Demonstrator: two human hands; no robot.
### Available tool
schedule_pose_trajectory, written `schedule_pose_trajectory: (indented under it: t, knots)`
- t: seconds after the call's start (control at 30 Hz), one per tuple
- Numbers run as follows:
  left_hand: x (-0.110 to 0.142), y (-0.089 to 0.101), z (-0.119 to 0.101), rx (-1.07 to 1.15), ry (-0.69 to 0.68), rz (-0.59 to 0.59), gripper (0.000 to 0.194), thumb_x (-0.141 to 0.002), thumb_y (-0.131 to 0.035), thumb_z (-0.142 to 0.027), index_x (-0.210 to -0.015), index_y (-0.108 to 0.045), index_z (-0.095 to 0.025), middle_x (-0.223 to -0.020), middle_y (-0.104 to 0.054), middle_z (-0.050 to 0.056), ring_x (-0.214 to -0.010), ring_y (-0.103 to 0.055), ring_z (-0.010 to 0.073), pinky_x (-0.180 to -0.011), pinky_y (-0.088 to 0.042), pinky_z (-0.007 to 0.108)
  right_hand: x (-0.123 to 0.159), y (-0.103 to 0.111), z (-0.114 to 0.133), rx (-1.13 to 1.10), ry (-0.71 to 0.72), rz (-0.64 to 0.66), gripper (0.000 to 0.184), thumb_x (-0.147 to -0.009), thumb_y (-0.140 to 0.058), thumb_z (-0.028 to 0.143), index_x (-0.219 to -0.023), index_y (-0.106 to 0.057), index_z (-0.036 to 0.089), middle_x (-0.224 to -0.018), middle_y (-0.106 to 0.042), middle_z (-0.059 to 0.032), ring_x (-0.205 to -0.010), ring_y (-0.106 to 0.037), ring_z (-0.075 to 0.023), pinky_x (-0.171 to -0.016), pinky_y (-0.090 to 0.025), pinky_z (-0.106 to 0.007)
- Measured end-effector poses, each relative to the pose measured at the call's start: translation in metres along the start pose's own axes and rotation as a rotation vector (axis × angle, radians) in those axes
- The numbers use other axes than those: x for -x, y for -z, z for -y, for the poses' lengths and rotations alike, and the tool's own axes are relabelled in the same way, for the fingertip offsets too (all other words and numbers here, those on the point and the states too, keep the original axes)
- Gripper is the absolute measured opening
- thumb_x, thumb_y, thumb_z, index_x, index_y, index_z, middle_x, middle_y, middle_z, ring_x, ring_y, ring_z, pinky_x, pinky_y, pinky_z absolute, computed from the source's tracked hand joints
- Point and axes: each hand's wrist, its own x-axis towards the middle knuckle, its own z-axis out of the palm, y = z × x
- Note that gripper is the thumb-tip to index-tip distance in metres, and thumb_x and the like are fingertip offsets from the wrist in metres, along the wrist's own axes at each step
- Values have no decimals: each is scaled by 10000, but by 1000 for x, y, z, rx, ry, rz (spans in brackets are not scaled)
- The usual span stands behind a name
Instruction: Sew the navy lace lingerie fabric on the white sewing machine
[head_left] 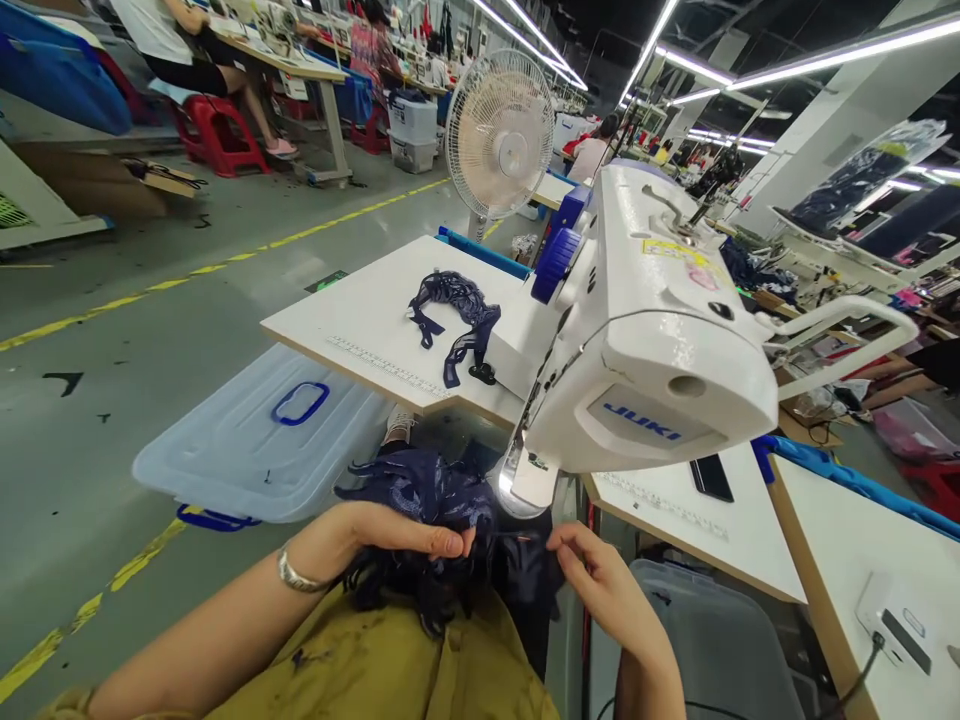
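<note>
A bundle of navy fabric strips (427,490) lies in my lap, below the sewing machine head (645,330). My left hand (405,530), with a silver bracelet at the wrist, is closed on part of this bundle, thumb pressed against the fingers. To its right, my right hand (589,570) pinches the end of a thin dark strip (517,537) stretched between both hands. Both hands are just under the machine's lit needle end (523,488). Another heap of navy strips (457,305) rests on the white table.
The white sewing table (375,300) has a printed ruler along its edge. A lidded plastic box (255,440) stands on the floor at left. A fan (501,135) is behind the table. A phone (711,477) lies at right. Other people sit at machines farther back.
</note>
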Motion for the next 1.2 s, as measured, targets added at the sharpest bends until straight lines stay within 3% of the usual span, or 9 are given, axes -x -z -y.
schedule_pose_trajectory:
  t: [0.13, 0.23, 0.37, 0.63, 0.77, 0.87, 0.93, 1.03, 1.2]
  knots:
    - [-6, -8, 4, -67, 81, 125, 196, -845, -576, -388, -927, -713, -275, -784, -561, -14, -700, -460, 116, -736, -434, 218, -8, -16, 9, 101, 81, -20, 245, -936, -509, 319, -1135, -650, 301, -1169, -652, -39, -1093, -578, -250, -936, -435, -381]
    - [-12, -16, 5, -128, 63, 176, 195, -852, -564, -386, -886, -702, -253, -736, -540, -14, -691, -464, 125, -729, -439, 235, -16, -40, 16, 31, 214, 103, 364, -953, -490, 276, -1308, -542, 331, -1289, -601, -23, -1196, -536, -223, -1032, -397, -390]
    - [-13, -19, 7, -169, 40, 143, 215, -845, -582, -404, -854, -701, -226, -717, -571, -1, -672, -486, 135, -696, -455, 245, -20, -53, 21, 10, 246, 66, 312, -941, -500, 226, -1223, -600, 317, -1189, -627, -32, -1124, -563, -203, -984, -438, -362]
    - [-16, -13, 23, -24, 190, 7, 294, -739, -699, -477, -883, -705, -221, -806, -651, -20, -746, -563, 131, -710, -488, 228, -7, -20, 40, 297, 202, 33, 216, -982, -444, 295, -1047, -643, 241, -982, -643, -40, -930, -589, -189, -810, -447, -308]
    - [-16, -12, 30, 79, 166, -158, 429, -678, -750, -475, -1028, -699, -234, -1076, -690, 12, -1044, -593, 200, -968, -442, 292, -3, -9, 58, 106, 28, 252, 320, -980, -443, 396, -811, -629, 197, -719, -667, 8, -664, -620, -131, -624, -446, -228]
    - [-13, -14, 24, 85, 67, -268, 473, -699, -725, -451, -1119, -669, -241, -1079, -687, 20, -1016, -605, 212, -944, -446, 305, -10, -7, 65, -73, 93, 382, 304, -974, -461, 390, -856, -660, 192, -861, -690, -3, -802, -638, -132, -712, -452, -206]
    - [-11, -16, 16, 35, 21, -344, 456, -752, -657, -499, -1132, -662, -246, -883, -680, -2, -822, -606, 178, -824, -470, 292, -17, -8, 66, -56, 169, 330, 274, -966, -481, 373, -872, -666, 194, -921, -658, -6, -879, -599, -142, -769, -425, -213]
    - [-13, -17, 2, -42, 10, -544, 417, -790, -559, -602, -740, -681, -205, -588, -499, -39, -626, -497, 131, -712, -428, 261, -25, -7, 66, 5, 82, 179, 299, -957, -486, 404, -788, -616, 194, -771, -584, 24, -751, -532, -122, -659, -374, -210]
    - [-31, -14, -15, -101, 36, -809, 519, -786, -519, -643, -518, -523, -199, -580, -520, -18, -620, -517, 143, -679, -423, 268, -36, 1, 56, 196, -21, -100, 404, -932, -481, 490, -665, -518, 188, -624, -482, 43, -620, -452, -110, -560, -271, -234]
